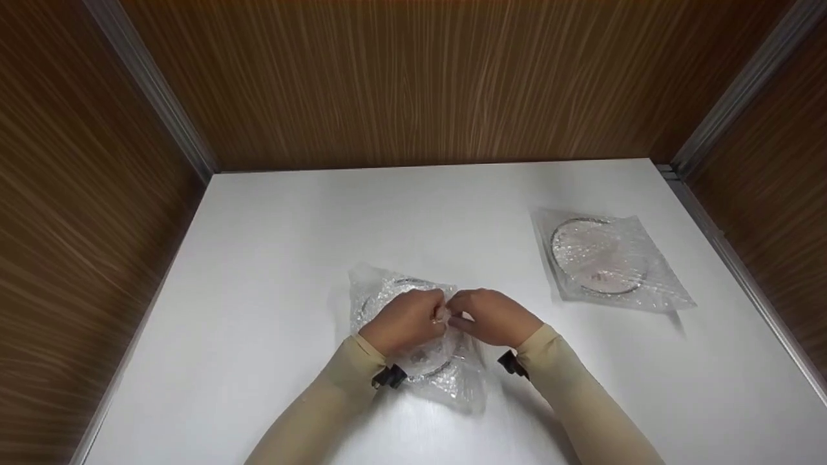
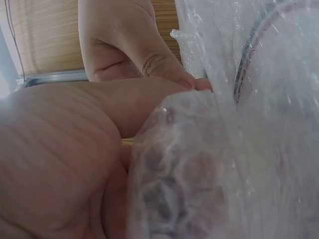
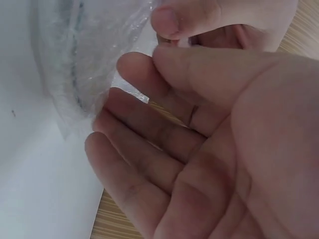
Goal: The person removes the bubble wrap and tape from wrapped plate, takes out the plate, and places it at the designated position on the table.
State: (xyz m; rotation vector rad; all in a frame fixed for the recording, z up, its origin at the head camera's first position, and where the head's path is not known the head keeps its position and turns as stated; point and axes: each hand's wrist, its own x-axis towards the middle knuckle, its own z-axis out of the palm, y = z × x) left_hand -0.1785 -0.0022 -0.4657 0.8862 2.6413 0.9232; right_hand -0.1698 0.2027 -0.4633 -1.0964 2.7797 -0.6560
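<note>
A bubble-wrap package (image 1: 462, 381) lies on the white table, its clear wrap showing a round, flat thing with a dark rim. My left hand (image 1: 408, 320) is over it, gripping a bunched fold of the bubble wrap (image 2: 184, 164) between thumb and curled fingers. Close against it on the right, my right hand (image 1: 494, 316) pinches at the wrap's edge with thumb and index finger. In the right wrist view the other fingers (image 3: 134, 164) of that hand are loosely bent beside the wrap. The exact bit between the right fingertips is mostly hidden.
A second bubble-wrapped package (image 1: 601, 258), also with a dark-rimmed round thing inside, lies at the table's right. The white table (image 1: 271, 258) is bounded by wood-grain panels (image 1: 413, 84) at the back and both sides, with metal edging at the corners.
</note>
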